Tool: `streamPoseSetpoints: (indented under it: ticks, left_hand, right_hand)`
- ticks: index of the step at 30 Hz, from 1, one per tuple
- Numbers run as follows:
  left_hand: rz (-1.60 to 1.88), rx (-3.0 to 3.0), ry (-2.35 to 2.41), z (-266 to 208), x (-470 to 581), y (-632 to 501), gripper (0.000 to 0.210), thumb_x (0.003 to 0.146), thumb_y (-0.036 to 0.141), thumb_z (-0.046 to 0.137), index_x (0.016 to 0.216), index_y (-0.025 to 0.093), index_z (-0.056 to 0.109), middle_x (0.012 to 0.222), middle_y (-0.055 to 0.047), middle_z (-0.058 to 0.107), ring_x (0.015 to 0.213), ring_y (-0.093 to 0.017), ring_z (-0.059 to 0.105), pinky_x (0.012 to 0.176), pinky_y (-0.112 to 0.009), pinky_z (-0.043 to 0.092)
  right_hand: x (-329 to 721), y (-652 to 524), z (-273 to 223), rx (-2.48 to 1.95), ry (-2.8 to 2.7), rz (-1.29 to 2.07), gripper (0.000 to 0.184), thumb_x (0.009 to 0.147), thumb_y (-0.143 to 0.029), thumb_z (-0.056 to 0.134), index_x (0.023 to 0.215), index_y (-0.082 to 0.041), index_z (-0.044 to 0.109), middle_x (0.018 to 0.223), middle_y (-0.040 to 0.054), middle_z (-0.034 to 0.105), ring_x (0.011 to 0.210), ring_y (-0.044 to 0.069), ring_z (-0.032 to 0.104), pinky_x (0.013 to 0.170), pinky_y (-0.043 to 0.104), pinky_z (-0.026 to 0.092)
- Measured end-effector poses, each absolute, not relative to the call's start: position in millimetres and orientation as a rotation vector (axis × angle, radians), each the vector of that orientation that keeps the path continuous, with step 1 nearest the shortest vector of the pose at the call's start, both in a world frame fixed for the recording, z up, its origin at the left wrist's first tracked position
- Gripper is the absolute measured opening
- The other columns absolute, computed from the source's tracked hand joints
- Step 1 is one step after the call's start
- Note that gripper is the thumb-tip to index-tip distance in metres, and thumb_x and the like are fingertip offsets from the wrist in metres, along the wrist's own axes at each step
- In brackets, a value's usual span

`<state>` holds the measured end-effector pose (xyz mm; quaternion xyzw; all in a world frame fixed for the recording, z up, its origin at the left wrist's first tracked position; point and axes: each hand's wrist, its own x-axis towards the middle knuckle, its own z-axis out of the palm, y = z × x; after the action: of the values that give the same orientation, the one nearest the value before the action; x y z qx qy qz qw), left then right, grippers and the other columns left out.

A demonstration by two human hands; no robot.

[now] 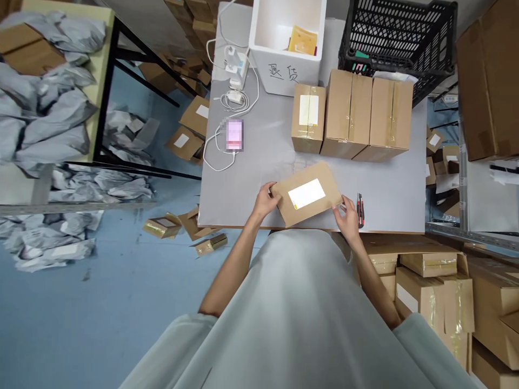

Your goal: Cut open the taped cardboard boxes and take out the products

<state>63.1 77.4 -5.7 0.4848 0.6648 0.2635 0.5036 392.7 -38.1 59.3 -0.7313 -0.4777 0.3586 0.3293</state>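
Clock read from the flat box in hand; 12 is away from the wearer.

Blue floor (133, 302), smooth, a few scuffs. Table (263, 129): broad grey rectangle, dull smooth top, brown near edge. At 10, well off the table, a heap of crinkled grey plastic bags (57, 102) on a yellowish shelf (104, 59). At 1, far edge, black plastic crate (405, 35), slotted lattice walls. At 12, white foam box (279, 86), thick-walled, open-topped, handwriting on the near face, something yellow inside. Nearer at 1, three brown cartons (340, 113) in a row, square-edged, strips of glossy tape; the leftmost is smallest and bears a white label.

Flat box (279, 208): thin brown cardboard, skewed, white label on top; by the table's near edge. Whether it rests or is raised, cannot tell.

Left hand (266, 200) at 9, thumb and fingers clamped on its corner. Right hand (347, 217) at 4, likewise clamped on the opposite corner. Phone (234, 135) at 10, blurred pinkish rectangle, white cable (221, 169) looping from it. Slim red-and-black cutter (360, 210) between 3 and 4, just beside the right hand.
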Motion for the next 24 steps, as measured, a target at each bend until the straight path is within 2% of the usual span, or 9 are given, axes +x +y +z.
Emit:
streamPoseSetpoints:
  ticks: [5, 8, 10, 11, 13, 16, 18, 20, 24]
  left_hand:
    - [0.7, 1.141, 1.555, -14, 71, 99, 0.075, 0.075, 0.019, 0.068, 0.149, 0.021, 0.067, 0.157, -0.016, 0.064, 0.135, -0.03, 0.067, 0.121, -0.048, 0.056]
    - [0.709, 1.095, 1.644, -17, 65, 108, 0.072, 0.076, 0.017, 0.068, 0.148, 0.02, 0.067, 0.159, -0.017, 0.063, 0.142, -0.031, 0.064, 0.124, -0.048, 0.052]
    - [0.71, 1.064, 1.724, -15, 55, 109, 0.068, 0.077, 0.019, 0.069, 0.145, 0.02, 0.069, 0.159, -0.018, 0.062, 0.142, -0.033, 0.065, 0.124, -0.05, 0.052]
    - [0.709, 1.052, 1.753, -13, 49, 108, 0.065, 0.078, 0.021, 0.071, 0.143, 0.02, 0.069, 0.157, -0.019, 0.063, 0.139, -0.034, 0.067, 0.123, -0.053, 0.053]
    - [0.705, 1.041, 1.773, -5, 38, 102, 0.055, 0.081, 0.027, 0.073, 0.135, 0.018, 0.072, 0.147, -0.02, 0.07, 0.127, -0.033, 0.072, 0.12, -0.056, 0.054]
    - [0.696, 1.062, 1.695, 15, 29, 85, 0.04, 0.089, 0.039, 0.072, 0.122, 0.016, 0.076, 0.13, -0.019, 0.078, 0.111, -0.031, 0.078, 0.112, -0.055, 0.06]
    - [0.706, 1.102, 1.591, 33, 27, 70, 0.041, 0.093, 0.05, 0.072, 0.119, 0.018, 0.079, 0.131, -0.017, 0.08, 0.115, -0.031, 0.078, 0.109, -0.05, 0.062]
    - [0.746, 1.145, 1.491, 52, 26, 56, 0.048, 0.096, 0.06, 0.072, 0.123, 0.021, 0.08, 0.139, -0.015, 0.079, 0.127, -0.032, 0.076, 0.111, -0.046, 0.062]
    - [0.806, 1.133, 1.432, 79, 22, 45, 0.065, 0.092, 0.073, 0.077, 0.134, 0.023, 0.078, 0.15, -0.016, 0.073, 0.138, -0.034, 0.071, 0.114, -0.048, 0.061]
  right_hand:
    - [348, -76, 115, -1.934, -1.413, 0.854, 0.062, 0.112, -0.054, 0.057, 0.169, -0.03, 0.056, 0.164, 0.0158, 0.06, 0.156, 0.037, 0.055, 0.131, 0.061, 0.049]
    - [331, -77, 134, -1.765, -1.554, 1.044, 0.054, 0.113, -0.05, 0.057, 0.164, -0.036, 0.063, 0.161, 0.012, 0.064, 0.155, 0.034, 0.058, 0.134, 0.058, 0.048]
    - [329, -67, 135, -1.685, -1.573, 1.123, 0.049, 0.112, -0.053, 0.06, 0.158, -0.038, 0.069, 0.16, 0.0094, 0.066, 0.154, 0.033, 0.06, 0.134, 0.056, 0.049]
    - [331, -60, 132, -1.703, -1.539, 1.116, 0.051, 0.11, -0.056, 0.062, 0.157, -0.038, 0.07, 0.162, 0.0093, 0.065, 0.155, 0.034, 0.059, 0.133, 0.056, 0.05]
    - [337, -43, 122, -1.821, -1.391, 1.077, 0.067, 0.103, -0.065, 0.07, 0.161, -0.032, 0.066, 0.167, 0.0131, 0.061, 0.156, 0.038, 0.059, 0.128, 0.06, 0.054]
    - [341, -22, 105, -1.92, -1.175, 1.165, 0.093, 0.093, -0.075, 0.076, 0.169, -0.024, 0.057, 0.166, 0.0194, 0.063, 0.143, 0.042, 0.069, 0.115, 0.062, 0.064]
    - [335, -14, 100, -1.874, -1.138, 1.236, 0.094, 0.092, -0.075, 0.076, 0.168, -0.024, 0.057, 0.165, 0.0181, 0.065, 0.134, 0.04, 0.075, 0.11, 0.06, 0.067]
    - [325, -9, 100, -1.809, -1.155, 1.261, 0.089, 0.092, -0.072, 0.076, 0.167, -0.026, 0.059, 0.168, 0.015, 0.062, 0.13, 0.038, 0.077, 0.108, 0.057, 0.069]
    - [302, -1, 105, -1.773, -1.182, 1.26, 0.082, 0.094, -0.067, 0.075, 0.165, -0.027, 0.062, 0.166, 0.0122, 0.066, 0.125, 0.034, 0.078, 0.104, 0.053, 0.071]
